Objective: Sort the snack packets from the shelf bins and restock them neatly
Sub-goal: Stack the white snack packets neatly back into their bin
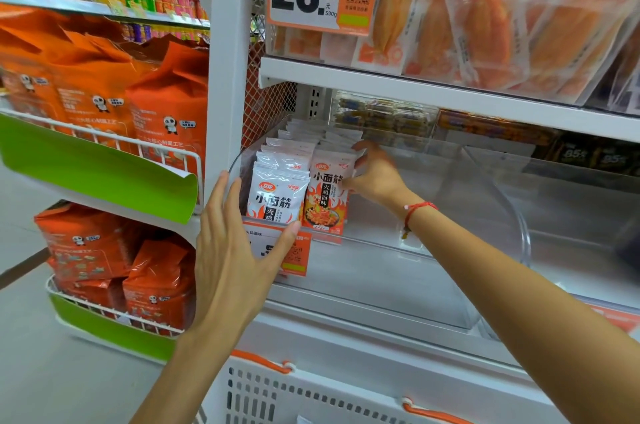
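Left hand [239, 247] lies flat and wide against the clear bin [381, 250] front, likely steadying it, while the right hand [372, 174] pinches the right-row snack packets [327, 195] to square them.

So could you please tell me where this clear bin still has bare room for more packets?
The clear bin is bare right of the right hand, out to its curved side wall. Its left end is crowded: two rows of white packets fill it front to back.
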Available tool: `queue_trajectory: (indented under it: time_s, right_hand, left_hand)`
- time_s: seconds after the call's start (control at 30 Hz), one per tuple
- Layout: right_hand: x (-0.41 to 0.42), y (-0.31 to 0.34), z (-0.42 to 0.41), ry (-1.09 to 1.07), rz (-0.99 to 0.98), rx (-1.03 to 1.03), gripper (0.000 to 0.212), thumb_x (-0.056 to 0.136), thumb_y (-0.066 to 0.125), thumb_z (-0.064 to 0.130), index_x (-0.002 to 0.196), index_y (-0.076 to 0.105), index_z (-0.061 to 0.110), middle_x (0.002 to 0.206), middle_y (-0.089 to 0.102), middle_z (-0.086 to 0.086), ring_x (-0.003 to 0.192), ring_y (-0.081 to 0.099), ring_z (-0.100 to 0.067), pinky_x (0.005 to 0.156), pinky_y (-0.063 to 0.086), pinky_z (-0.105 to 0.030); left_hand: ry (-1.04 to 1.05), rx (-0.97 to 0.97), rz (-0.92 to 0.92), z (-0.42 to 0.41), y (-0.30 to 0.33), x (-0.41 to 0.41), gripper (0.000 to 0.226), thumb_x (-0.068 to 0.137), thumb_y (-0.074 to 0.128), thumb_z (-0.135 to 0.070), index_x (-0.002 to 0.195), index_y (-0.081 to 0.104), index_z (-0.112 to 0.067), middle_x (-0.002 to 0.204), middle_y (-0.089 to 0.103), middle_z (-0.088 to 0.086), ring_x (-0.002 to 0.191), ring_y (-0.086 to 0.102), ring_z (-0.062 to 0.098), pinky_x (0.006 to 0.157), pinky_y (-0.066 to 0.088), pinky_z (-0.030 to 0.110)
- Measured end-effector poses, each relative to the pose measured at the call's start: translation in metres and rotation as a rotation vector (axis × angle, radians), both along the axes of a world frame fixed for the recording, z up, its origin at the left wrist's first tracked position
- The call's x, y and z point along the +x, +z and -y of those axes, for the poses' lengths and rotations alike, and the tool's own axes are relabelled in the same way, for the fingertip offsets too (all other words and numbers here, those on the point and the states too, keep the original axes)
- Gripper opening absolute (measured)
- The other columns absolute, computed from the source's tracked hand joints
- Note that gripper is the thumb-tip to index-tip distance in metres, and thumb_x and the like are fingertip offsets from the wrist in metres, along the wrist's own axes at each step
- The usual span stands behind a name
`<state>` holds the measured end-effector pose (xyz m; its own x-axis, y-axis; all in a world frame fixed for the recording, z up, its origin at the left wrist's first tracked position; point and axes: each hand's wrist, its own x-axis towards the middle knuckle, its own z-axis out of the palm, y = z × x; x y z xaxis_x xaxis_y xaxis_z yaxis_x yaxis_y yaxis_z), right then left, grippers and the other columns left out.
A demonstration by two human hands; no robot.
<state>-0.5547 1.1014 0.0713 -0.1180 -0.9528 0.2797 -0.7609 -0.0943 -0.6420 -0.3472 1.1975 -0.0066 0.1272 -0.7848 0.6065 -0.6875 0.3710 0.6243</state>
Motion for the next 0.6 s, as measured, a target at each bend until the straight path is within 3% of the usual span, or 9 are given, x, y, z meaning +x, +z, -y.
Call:
queue_trajectory:
  time_s: [0.13, 0.23, 0.33, 0.4, 0.47, 0.6]
  right_hand:
    - [-0.002, 0.004, -0.013, -0.004, -0.107, -0.008, 0.073, 0.077, 0.078, 0.016, 0.137, 0.036, 0.012, 0.122, 0.057, -0.011, 0.108, 0.058, -0.029, 0.079, 0.051, -0.032]
    - [-0.006, 0.009, -0.051, 0.028, -0.255, -0.117, 0.058, 0.082, 0.073, 0.024, 0.132, 0.045, 0.019, 0.123, 0.058, -0.005, 0.102, 0.06, -0.025, 0.083, 0.05, -0.036]
    - [-0.008, 0.007, -0.114, 0.194, -0.379, -0.298, 0.043, 0.082, 0.07, 0.022, 0.122, 0.055, 0.029, 0.105, 0.057, 0.01, 0.078, 0.056, -0.008, 0.07, 0.05, -0.035]
    - [-0.01, 0.005, -0.156, 0.278, -0.521, -0.308, 0.035, 0.085, 0.067, 0.026, 0.118, 0.057, 0.035, 0.096, 0.052, 0.02, 0.072, 0.052, -0.006, 0.062, 0.044, -0.031]
    - [-0.015, -0.006, -0.185, 0.353, -0.689, -0.064, 0.035, 0.09, 0.061, 0.035, 0.123, 0.052, 0.041, 0.101, 0.053, 0.02, 0.081, 0.055, -0.006, 0.065, 0.039, -0.029]
    - [-0.026, -0.069, -0.215, 0.432, -0.916, 0.592, 0.045, 0.093, 0.056, 0.04, 0.137, 0.043, 0.034, 0.126, 0.056, 0.006, 0.115, 0.053, -0.018, 0.087, 0.04, -0.03]
  left_hand:
    - [-0.014, 0.024, 0.0, -0.004, 0.005, 0.002, 0.101, 0.077, 0.038, -0.083, 0.153, 0.013, -0.022, 0.16, 0.007, -0.007, 0.145, 0.013, 0.015, 0.11, 0.022, 0.033]
    - [0.025, -0.049, 0.018, -0.015, 0.01, 0.003, 0.081, 0.083, 0.059, -0.059, 0.148, 0.03, -0.019, 0.156, 0.021, 0.001, 0.141, 0.023, 0.02, 0.108, 0.03, 0.038]
    - [-0.02, -0.183, 0.165, -0.033, 0.018, 0.004, 0.041, 0.087, 0.067, -0.036, 0.125, 0.057, -0.023, 0.133, 0.052, -0.003, 0.118, 0.049, 0.02, 0.088, 0.044, 0.035]
    - [-0.107, -0.132, 0.329, -0.05, 0.029, 0.005, 0.022, 0.088, 0.066, -0.033, 0.109, 0.063, -0.032, 0.11, 0.063, -0.014, 0.1, 0.06, 0.017, 0.071, 0.038, 0.027]
    - [-0.22, 0.041, 0.554, -0.062, 0.034, 0.004, 0.024, 0.091, 0.06, -0.039, 0.115, 0.058, -0.038, 0.114, 0.061, -0.02, 0.106, 0.06, 0.012, 0.071, 0.036, 0.026]
    - [-0.434, 0.52, 0.838, -0.068, 0.003, -0.006, 0.039, 0.098, 0.048, -0.043, 0.136, 0.044, -0.036, 0.138, 0.051, -0.012, 0.124, 0.05, 0.015, 0.09, 0.04, 0.029]
